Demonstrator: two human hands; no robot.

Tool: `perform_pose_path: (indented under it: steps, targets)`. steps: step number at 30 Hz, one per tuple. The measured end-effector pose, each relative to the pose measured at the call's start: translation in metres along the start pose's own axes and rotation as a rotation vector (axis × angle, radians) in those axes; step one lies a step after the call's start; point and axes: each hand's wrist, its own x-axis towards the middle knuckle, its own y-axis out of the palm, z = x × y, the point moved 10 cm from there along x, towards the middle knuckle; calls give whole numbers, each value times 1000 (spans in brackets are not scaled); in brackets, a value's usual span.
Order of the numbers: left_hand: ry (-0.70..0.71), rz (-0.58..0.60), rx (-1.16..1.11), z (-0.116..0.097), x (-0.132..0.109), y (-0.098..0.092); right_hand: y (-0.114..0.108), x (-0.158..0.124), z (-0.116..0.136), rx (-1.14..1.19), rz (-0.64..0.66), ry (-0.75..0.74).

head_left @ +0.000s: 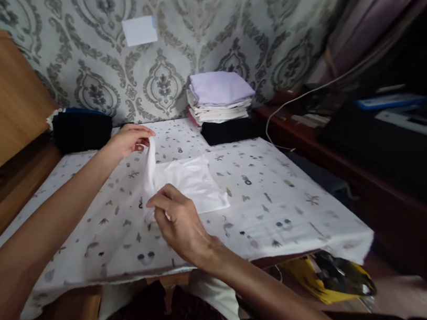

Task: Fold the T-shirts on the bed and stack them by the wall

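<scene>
A white cloth garment (pixel 190 180) lies partly flat on the table, its left edge lifted up between my two hands. My left hand (pixel 131 139) pinches the far corner of that raised edge. Closer to me, my right hand (pixel 179 221) grips the near corner, its fingers closed together. The right part of the garment rests on the patterned white table cover (pixel 262 209). I cannot make out exactly what kind of garment it is.
A stack of folded cloths with a lilac one on top (pixel 221 88) stands by the wall, a folded black cloth (pixel 233 131) beside it. Folded dark clothes (pixel 81 131) sit at the left, near a wooden panel (pixel 2 109). A white cable (pixel 306 94) hangs at the right.
</scene>
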Motion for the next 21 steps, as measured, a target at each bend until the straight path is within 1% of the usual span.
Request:
perform_pose_path:
  steps: [2,5,7,9,11,13,17,21]
  targets:
    - [4,66,28,-5,10,39,-29,-16,-15,24,-107,46]
    - [-19,141,90,-1,23,93,-62,-40,-44,-7,-217,150]
    - [-23,155,156,6,31,122,-77,-55,-65,-37,-259,232]
    - [-15,151,219,14,38,143,-87,-67,-84,-66,-273,311]
    - [-16,146,260,24,44,158,-93,-75,-99,-98,-255,383]
    - [-35,147,278,35,47,168,-95,-80,-111,-124,-224,446]
    - [-67,144,289,49,48,176,-96,-85,-125,-108,-191,544]
    - [-76,178,252,54,41,182,-98,-87,-135,-23,-198,604]
